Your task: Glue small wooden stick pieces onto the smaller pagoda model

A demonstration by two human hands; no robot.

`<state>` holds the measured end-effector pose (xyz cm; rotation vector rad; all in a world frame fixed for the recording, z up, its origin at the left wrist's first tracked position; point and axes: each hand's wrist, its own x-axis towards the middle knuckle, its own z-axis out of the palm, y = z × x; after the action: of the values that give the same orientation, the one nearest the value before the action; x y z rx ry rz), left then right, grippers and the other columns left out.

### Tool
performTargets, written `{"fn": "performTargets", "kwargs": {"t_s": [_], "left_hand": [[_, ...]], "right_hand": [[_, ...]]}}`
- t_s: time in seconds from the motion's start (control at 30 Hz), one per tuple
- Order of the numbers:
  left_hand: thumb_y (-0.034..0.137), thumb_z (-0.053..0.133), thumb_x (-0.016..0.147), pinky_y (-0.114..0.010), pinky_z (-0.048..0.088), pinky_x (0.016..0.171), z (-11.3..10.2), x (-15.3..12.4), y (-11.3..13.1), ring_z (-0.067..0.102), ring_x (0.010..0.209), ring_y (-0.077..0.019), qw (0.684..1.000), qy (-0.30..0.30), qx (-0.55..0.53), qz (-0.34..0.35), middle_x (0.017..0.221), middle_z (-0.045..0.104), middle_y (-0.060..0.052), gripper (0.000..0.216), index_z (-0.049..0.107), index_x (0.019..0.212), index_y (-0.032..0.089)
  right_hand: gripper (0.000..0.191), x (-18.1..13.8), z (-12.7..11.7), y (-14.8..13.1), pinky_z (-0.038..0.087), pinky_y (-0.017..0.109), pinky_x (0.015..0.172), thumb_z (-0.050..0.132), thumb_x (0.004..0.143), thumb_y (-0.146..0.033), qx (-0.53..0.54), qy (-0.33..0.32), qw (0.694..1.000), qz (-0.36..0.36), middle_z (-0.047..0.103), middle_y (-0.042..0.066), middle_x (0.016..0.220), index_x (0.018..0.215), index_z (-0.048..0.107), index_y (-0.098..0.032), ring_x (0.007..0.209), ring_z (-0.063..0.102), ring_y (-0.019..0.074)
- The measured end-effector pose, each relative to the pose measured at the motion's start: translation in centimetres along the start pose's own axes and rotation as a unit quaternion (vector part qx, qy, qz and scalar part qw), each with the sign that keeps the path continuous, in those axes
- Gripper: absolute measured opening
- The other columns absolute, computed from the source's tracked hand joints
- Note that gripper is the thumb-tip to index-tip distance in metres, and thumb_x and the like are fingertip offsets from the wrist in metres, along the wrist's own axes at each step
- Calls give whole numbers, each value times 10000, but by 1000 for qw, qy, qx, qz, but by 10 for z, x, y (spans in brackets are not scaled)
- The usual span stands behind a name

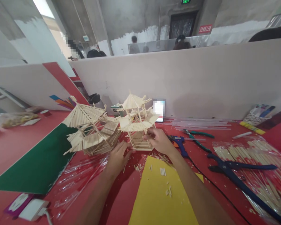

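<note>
A two-tiered pagoda model (134, 126) made of pale wooden sticks stands upright in front of me on the red table. My right hand (160, 141) grips its lower right side, the fingers closed around a post under the lower roof. At the lower left corner of the base, the curled fingers and thumb of my left hand (118, 157) close on the edge. Another stick pagoda model (91, 125), wider and leaning, sits to the left of my left hand. Short cut stick pieces (163, 171) lie on a yellow sheet (159, 197) between my forearms.
Right of my hand lie a blue glue gun (181, 145), green-handled pliers (199, 139) and large blue-handled cutters (234, 170). Bagged sticks (255, 162) fill the right side. A lit phone (159, 111) leans against the white partition (213, 78). A green board (35, 165) lies left.
</note>
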<state>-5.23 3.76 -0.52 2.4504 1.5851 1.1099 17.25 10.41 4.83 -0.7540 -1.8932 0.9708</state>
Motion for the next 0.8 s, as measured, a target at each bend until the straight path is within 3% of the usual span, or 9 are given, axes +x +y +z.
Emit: {"fn": "performTargets", "kwargs": {"t_s": [0.23,0.4,0.57,0.8], "left_hand": [[321,543,947,-310,516,791,8,-2,-5,661,885,-181,999,8,-12,-44,969,693,-38,138,606,996,208],[368,513,965,-325,490,814,9,-2,-3,646,896,-189,997,-17,-18,-71,964,688,-42,179,603,977,214],[345,486,976,-322,476,811,9,-2,1,635,901,-188,995,-46,-29,-81,974,676,-34,157,587,983,225],[313,472,973,-317,476,793,11,-2,1,633,868,-188,994,-40,-20,-102,973,673,-38,151,589,1007,224]], "right_hand": [[183,-3,0,14,475,287,746,594,896,-303,-5,-6,1000,12,718,56,868,890,699,-153,785,648,189],[208,-5,4,24,488,292,737,625,888,-356,1,-5,1000,10,723,62,863,883,713,-167,791,657,205],[214,-6,3,33,497,305,760,618,896,-362,-3,-14,1000,4,732,68,916,909,722,-175,829,661,220],[235,-8,-3,36,498,303,773,593,913,-363,-20,-27,999,13,729,75,940,968,716,-169,858,658,218]]}}
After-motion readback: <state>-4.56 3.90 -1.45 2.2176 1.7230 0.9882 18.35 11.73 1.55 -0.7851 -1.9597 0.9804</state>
